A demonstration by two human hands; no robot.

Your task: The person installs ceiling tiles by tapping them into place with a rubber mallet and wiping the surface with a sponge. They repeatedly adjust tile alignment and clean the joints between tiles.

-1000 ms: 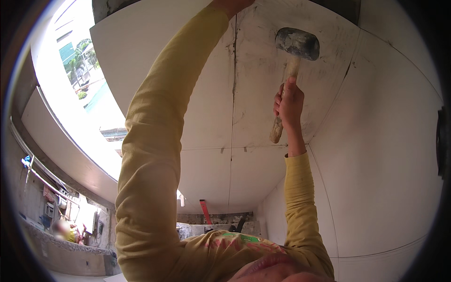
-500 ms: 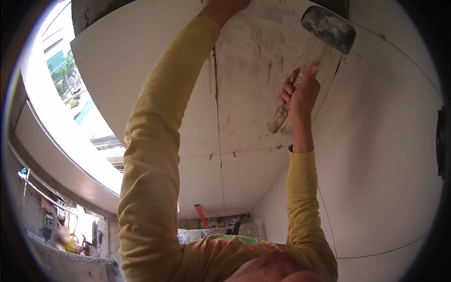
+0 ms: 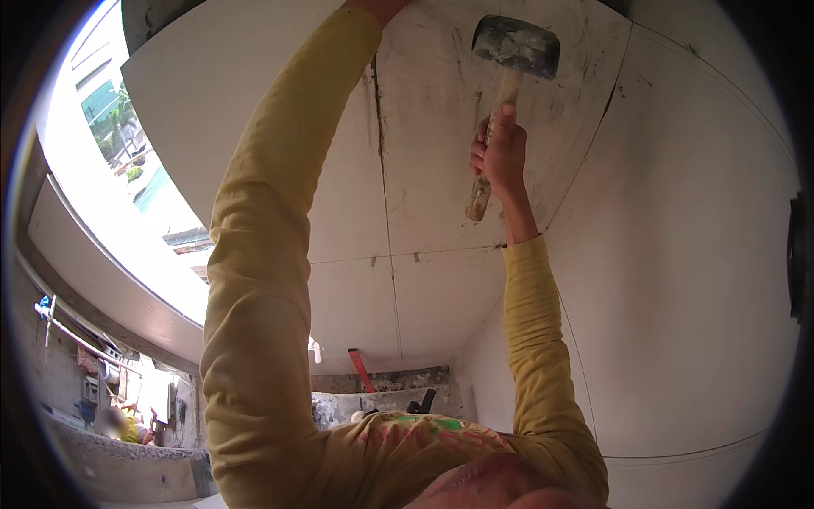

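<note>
My right hand (image 3: pixel 504 157) is wrapped round the light wooden handle of a mallet (image 3: pixel 515 47). Its dark, scuffed head points up and away from me, smeared with whitish residue. Behind it spreads a large pale panel (image 3: pixel 441 187), marked with grey smudges and drips. My left arm reaches to the top edge of the view, where only the wrist and part of my left hand (image 3: pixel 388 8) show against the panel. The fingers of that hand are out of the picture, so what they touch cannot be made out.
Thin dark joints (image 3: pixel 383 170) divide the pale panels. A plain wall (image 3: pixel 678 297) rises on the right. On the left is a bright opening (image 3: pixel 127 170). A red bar (image 3: pixel 360 370) leans near the bottom. Another person (image 3: pixel 127 427) is at the lower left.
My right hand has swung the mallet to the left and slightly up, and its head is less tilted. My left arm has shifted a little to the left and up, taking the hand further out of view.
</note>
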